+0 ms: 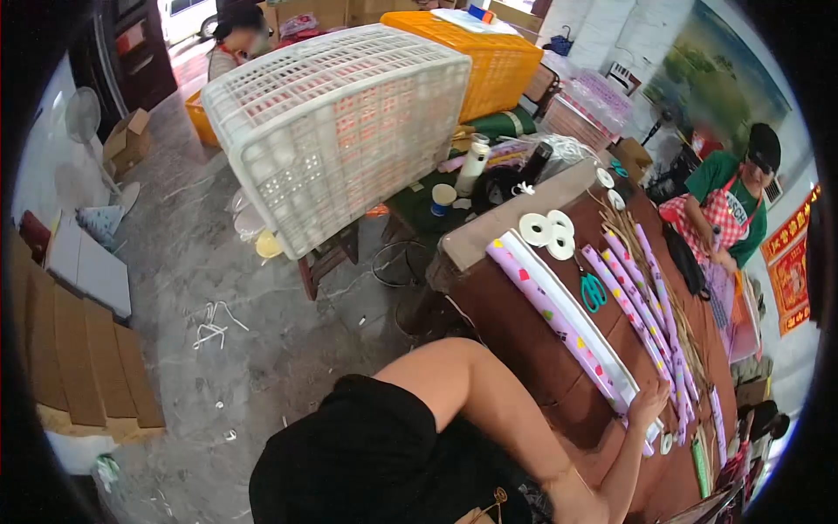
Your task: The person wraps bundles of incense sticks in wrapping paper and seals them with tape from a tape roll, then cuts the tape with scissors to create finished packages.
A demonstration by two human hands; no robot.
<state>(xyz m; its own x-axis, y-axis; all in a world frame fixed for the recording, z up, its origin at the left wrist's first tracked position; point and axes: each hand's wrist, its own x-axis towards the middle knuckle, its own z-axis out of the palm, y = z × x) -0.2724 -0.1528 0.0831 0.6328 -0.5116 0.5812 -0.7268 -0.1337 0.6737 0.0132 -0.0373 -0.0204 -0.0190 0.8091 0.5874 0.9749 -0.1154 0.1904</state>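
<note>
My left arm bends at the elbow, and my left hand (578,496) is low in the view beside my other forearm. Its fingers do not show clearly. My right hand (648,406) reaches over the lower end of a patterned purple paper roll (559,323) with a white inner side. Its fingers look stretched out, resting at the roll's edge. More slim purple rolls (633,306) lie just beyond that hand, next to long brown sticks (650,271). Teal-handled scissors (594,293) and several white tape rolls (548,231) lie further up the brown table (506,349).
A large white plastic crate (349,131) stands on a wooden stool (327,262), with an orange crate (497,61) behind it. A person in a green shirt (742,205) works across the table. Another person (236,39) is at the back. Cardboard (83,349) lines the left side.
</note>
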